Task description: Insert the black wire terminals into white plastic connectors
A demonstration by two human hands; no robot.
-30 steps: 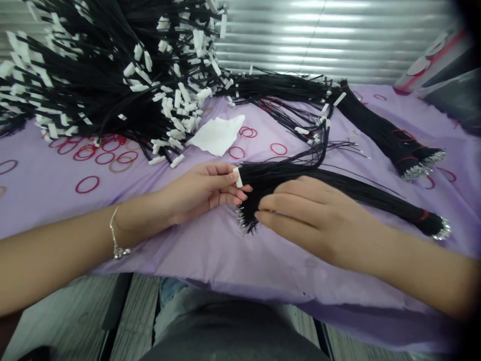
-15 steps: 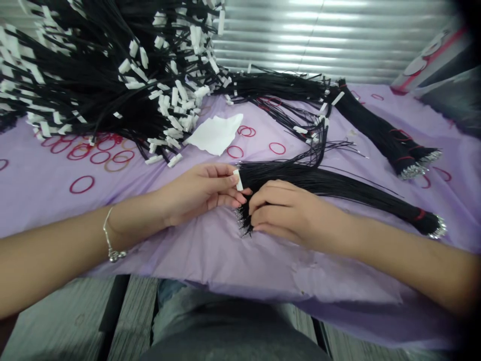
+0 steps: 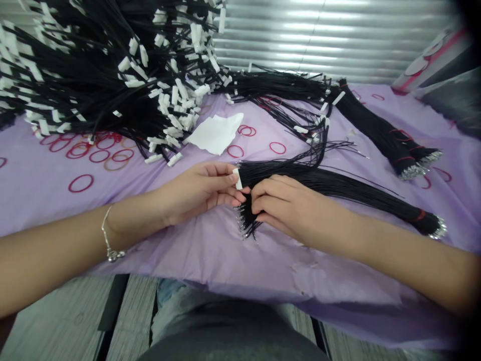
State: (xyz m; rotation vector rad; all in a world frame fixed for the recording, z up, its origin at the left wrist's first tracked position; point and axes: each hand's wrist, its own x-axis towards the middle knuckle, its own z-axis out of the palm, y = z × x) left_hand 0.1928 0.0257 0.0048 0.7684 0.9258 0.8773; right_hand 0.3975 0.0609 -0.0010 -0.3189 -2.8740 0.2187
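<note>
My left hand pinches a small white connector between thumb and fingers; black wires run from it to the right. My right hand lies just right of it, fingers closed on the metal-tipped ends of a loose bundle of black wires that stretches right across the purple cloth. The wire tips fan out below my fingers. What exactly the right fingertips pinch is hidden.
A big heap of black wires with white connectors fills the back left. Tied wire bundles lie at the back right. Red rubber bands and a white paper scrap lie on the cloth. A corrugated metal wall stands behind.
My right hand has drawn left along the wire bundle, its fingers curling in beside the connector. My left hand has stayed put.
</note>
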